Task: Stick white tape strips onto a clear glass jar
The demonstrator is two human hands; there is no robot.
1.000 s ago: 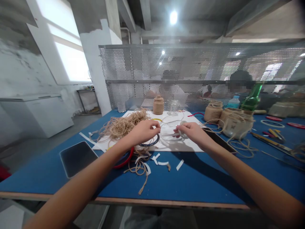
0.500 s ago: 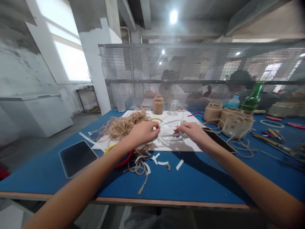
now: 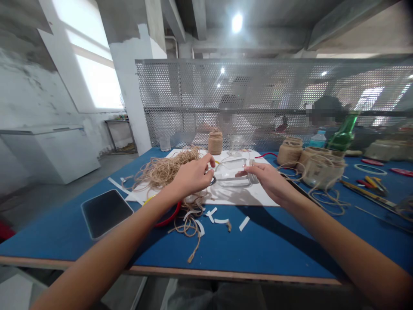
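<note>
A clear glass jar (image 3: 234, 175) lies on its side in the air above the white sheet, its mouth toward the right. My right hand (image 3: 263, 175) is closed around its neck, thumb on the near side and a fingertip showing through the glass. My left hand (image 3: 195, 174) is curled at the jar's base, with index finger and thumb bent and slightly apart. Its lower fingers are hidden. Beside this hand lies a loose heap of jute twine (image 3: 167, 170).
Near me are white paper strips (image 3: 221, 221), a red ring (image 3: 171, 219) and a dark tablet-like slab (image 3: 106, 213). Twine-wrapped jars (image 3: 289, 153), a green bottle (image 3: 343, 133) and pliers (image 3: 376, 185) stand or lie right. A perforated metal screen (image 3: 193, 99) closes the back, people behind it.
The jar, blurred before, now shows sharply with its neck farther right. My right hand has shifted slightly right, and my left index finger has lifted away from the thumb.
</note>
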